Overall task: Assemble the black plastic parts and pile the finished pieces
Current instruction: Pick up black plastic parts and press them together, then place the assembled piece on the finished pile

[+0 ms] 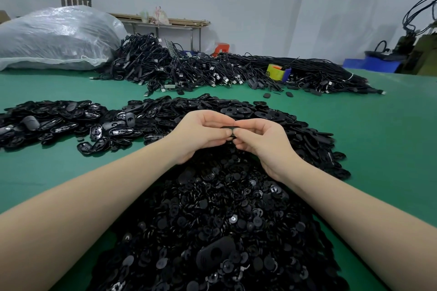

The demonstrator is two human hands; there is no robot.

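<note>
Small round inserts heaped nearest; left hand and right hand both pinch one black oval part above them. Risk: misaligned press, insert drops into heap.

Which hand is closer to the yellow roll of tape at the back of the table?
Right. The right hand sits below and slightly left of the yellow tape roll in the picture; the left hand is farther left. Both grip one small black part.
</note>
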